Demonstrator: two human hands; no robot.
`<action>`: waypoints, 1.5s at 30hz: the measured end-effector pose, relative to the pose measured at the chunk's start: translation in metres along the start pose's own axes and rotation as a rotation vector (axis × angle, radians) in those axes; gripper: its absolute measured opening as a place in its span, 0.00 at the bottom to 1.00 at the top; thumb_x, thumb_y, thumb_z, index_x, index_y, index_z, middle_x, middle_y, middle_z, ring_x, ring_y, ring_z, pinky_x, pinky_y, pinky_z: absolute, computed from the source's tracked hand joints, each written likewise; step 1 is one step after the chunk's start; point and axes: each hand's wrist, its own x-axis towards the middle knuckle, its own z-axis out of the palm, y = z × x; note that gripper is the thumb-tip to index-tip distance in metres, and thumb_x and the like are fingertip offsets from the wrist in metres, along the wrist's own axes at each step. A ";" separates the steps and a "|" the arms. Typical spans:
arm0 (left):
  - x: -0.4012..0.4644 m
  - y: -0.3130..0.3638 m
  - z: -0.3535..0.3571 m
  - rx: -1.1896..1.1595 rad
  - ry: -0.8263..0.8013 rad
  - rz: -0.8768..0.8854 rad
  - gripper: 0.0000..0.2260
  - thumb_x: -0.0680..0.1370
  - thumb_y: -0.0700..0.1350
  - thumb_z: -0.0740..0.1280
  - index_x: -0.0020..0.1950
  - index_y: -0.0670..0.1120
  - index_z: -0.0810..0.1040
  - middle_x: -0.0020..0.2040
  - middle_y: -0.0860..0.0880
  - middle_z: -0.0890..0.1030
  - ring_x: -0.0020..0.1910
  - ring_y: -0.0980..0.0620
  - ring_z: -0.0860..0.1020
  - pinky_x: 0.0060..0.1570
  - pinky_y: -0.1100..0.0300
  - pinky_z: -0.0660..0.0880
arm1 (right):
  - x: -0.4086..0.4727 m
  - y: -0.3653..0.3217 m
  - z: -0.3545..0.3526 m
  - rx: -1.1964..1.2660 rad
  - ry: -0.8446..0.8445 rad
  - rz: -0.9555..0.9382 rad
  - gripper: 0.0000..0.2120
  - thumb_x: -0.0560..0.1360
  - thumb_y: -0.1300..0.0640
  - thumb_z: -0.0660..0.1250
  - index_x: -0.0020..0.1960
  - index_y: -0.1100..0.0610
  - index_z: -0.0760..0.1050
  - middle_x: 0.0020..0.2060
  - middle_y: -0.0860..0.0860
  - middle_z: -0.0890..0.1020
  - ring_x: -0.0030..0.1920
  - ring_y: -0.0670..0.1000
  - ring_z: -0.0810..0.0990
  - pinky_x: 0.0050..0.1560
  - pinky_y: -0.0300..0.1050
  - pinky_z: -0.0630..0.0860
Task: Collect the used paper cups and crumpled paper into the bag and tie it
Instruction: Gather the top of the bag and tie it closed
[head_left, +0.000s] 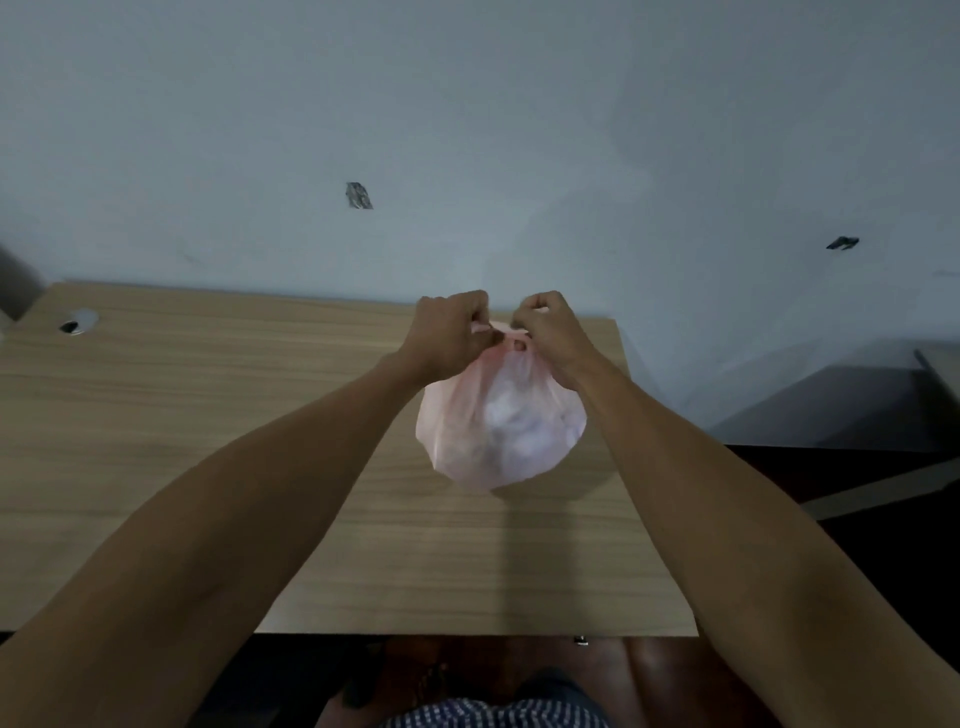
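Note:
A thin pink plastic bag (498, 426) bulges with pale white shapes that show through its skin; I cannot tell cups from paper inside. It stands on the right part of the wooden table (208, 415). My left hand (452, 327) pinches the bag's gathered top on the left side. My right hand (545, 327) pinches the top on the right side, fingers curled. The two hands sit close together above the bag, with a small loop of pink plastic between them.
A round cable hole (78, 319) sits at the table's far left. A pale wall rises right behind the table. To the right of the table lies dark floor and a grey ledge (857, 395). The table's near edge is just in front of my lap.

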 end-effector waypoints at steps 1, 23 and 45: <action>0.000 -0.002 -0.002 -0.023 0.002 -0.086 0.16 0.75 0.53 0.74 0.37 0.51 0.69 0.37 0.53 0.78 0.39 0.50 0.77 0.47 0.52 0.69 | -0.001 0.002 -0.002 -0.121 -0.074 -0.049 0.20 0.68 0.57 0.71 0.58 0.55 0.69 0.50 0.56 0.76 0.44 0.52 0.78 0.43 0.45 0.77; -0.013 -0.029 0.001 -0.548 -0.055 -0.452 0.19 0.76 0.49 0.76 0.33 0.45 0.71 0.33 0.46 0.66 0.31 0.50 0.63 0.27 0.60 0.59 | -0.005 0.039 -0.006 -1.282 0.073 -0.702 0.18 0.86 0.47 0.53 0.50 0.55 0.76 0.45 0.52 0.82 0.48 0.57 0.80 0.50 0.53 0.61; -0.039 -0.062 -0.008 -0.275 -0.084 -0.455 0.22 0.78 0.54 0.73 0.30 0.43 0.74 0.31 0.45 0.81 0.28 0.53 0.77 0.31 0.61 0.69 | -0.005 0.051 -0.024 -0.345 -0.102 -0.028 0.12 0.75 0.61 0.66 0.38 0.69 0.77 0.33 0.56 0.74 0.35 0.51 0.70 0.37 0.46 0.67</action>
